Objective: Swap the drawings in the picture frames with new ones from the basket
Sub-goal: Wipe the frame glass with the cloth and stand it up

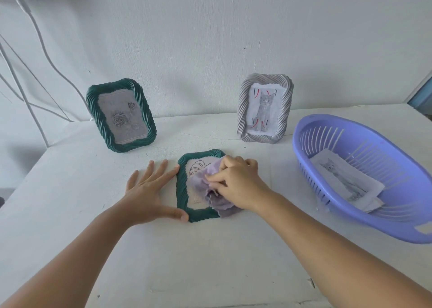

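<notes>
At the centre of the view a small green frame point(184, 186) lay flat on the white surface point(210, 249), a line drawing point(195, 168) showing through its opening. The right hand point(236, 182) bunched a lilac cloth point(210, 186) in a clenched grip and pressed it onto the frame's face, covering its right side. The left hand point(149, 190) lay flat and released, fingers straight, thumb and forefinger touching the frame's left edge to steady it. To the upper left a larger green frame point(93, 111) with a rose drawing stood upright near the wall; to the upper right a grey frame point(243, 111) with a cat drawing stood likewise. At the right edge a purple basket point(301, 144) held paper drawings point(346, 181), the top one seemingly a cat. I judged the risks to be these: hard rubbing could slide the frame away from the open left hand, and the cloth could snag on the ribbed border. A wide sweep of the right forearm might also knock the basket.
</notes>
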